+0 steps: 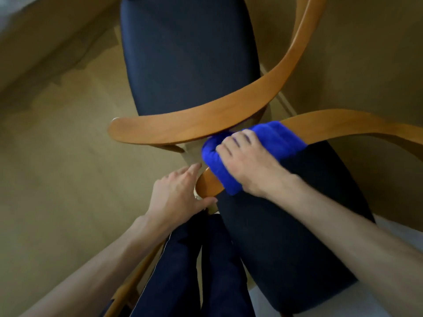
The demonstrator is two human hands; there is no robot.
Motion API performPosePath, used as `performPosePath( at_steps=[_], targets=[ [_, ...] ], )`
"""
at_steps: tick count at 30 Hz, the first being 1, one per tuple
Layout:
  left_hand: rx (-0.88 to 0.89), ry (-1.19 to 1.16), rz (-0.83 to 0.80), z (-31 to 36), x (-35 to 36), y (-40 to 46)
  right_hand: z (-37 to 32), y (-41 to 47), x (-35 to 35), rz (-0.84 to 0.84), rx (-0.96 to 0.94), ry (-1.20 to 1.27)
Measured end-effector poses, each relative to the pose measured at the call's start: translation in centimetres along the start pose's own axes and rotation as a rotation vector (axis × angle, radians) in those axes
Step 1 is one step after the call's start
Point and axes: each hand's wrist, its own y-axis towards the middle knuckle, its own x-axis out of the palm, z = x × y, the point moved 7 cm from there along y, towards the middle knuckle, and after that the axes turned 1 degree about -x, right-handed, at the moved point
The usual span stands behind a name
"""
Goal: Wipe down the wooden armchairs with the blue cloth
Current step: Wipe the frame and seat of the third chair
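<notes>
Two wooden armchairs with dark cushions stand side by side. The near chair's curved armrest (pixel 338 124) runs from the right down to its rounded tip (pixel 207 186). My right hand (pixel 249 163) presses the folded blue cloth (pixel 279 136) onto this armrest, fingers curled over the cloth's front edge. My left hand (pixel 178 191) rests against the armrest's tip, fingers fairly straight, thumb under the wood. The far chair's armrest (pixel 174 126) crosses just above the cloth.
The far chair's dark seat cushion (pixel 187 53) fills the top middle, the near chair's cushion (pixel 286 236) the lower right. My dark trouser legs (pixel 194 271) show at the bottom. Tan floor (pixel 57 168) spreads to the left.
</notes>
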Motion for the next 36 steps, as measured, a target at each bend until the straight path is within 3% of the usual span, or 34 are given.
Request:
performPosePath(
  at_steps=[3,8,14,19,26,36],
  targets=[
    [-0.075,0.012,-0.071,-2.6,0.5,-1.1,-4.9,0.6,0.4,0.051,-0.069,0.031],
    [-0.153,0.021,-0.204,-5.9,1.9,-3.7,-5.3,0.3,0.4,0.111,-0.167,0.084],
    [-0.211,-0.025,-0.224,-6.2,1.6,-5.3,-7.7,0.8,0.4,0.078,-0.38,0.17],
    [-0.159,-0.052,-0.172,-4.6,0.2,-4.8,-8.6,1.0,0.9,0.043,-0.478,0.148],
    [-0.01,-0.12,-0.188,-1.5,-0.5,-3.0,-0.4,0.3,0.3,0.153,-0.228,0.174],
    [0.18,-0.129,0.031,7.5,-2.8,0.9,17.4,-7.3,1.2,0.143,0.282,0.152]
  ],
)
